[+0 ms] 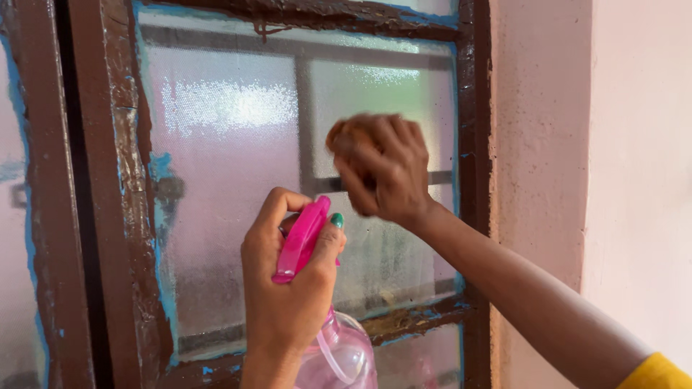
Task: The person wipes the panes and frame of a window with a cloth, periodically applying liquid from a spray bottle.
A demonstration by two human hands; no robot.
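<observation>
My left hand [285, 288] grips a pink spray bottle [339, 356] by its neck, fingers around the pink trigger head [303, 236], held close to a frosted window pane [231, 187]. My right hand [386, 173] is pressed against the glass higher up, closed on a small brown-orange pad or sponge [346, 133] that is mostly hidden by the fingers and blurred. The pane looks wet and streaked below the right hand.
The window has a brown wooden frame [119, 216] with flaking blue paint at the glass edges. A second pane [14, 216] lies at the far left. A pink plastered wall [577, 144] stands directly right of the frame.
</observation>
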